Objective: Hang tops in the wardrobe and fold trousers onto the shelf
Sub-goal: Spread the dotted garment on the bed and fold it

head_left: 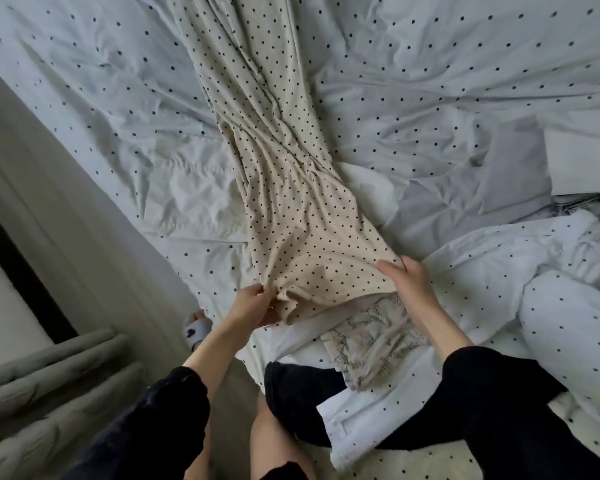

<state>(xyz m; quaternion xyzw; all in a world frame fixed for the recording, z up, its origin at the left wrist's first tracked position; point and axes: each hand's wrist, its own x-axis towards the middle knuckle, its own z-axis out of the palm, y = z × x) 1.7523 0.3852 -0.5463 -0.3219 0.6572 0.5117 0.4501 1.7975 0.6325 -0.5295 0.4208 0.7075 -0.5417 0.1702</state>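
A long beige garment with black polka dots (pixel 291 188) lies stretched away from me across the bed, rumpled along its length. My left hand (pixel 253 306) pinches its near left corner, fingers curled into the cloth. At the near right corner my right hand (pixel 409 278) grips the edge. Under the near end lies a pale printed garment (pixel 371 344), partly covered. A black garment (pixel 302 389) sits beside it at the bed's front edge.
The bed is covered by a white duvet with dark dots (pixel 465 81), bunched up at the right (pixel 568 271). A grey upholstered bed frame (pixel 49 393) and floor are at the left. My foot in a slipper (pixel 196 327) shows beside the bed.
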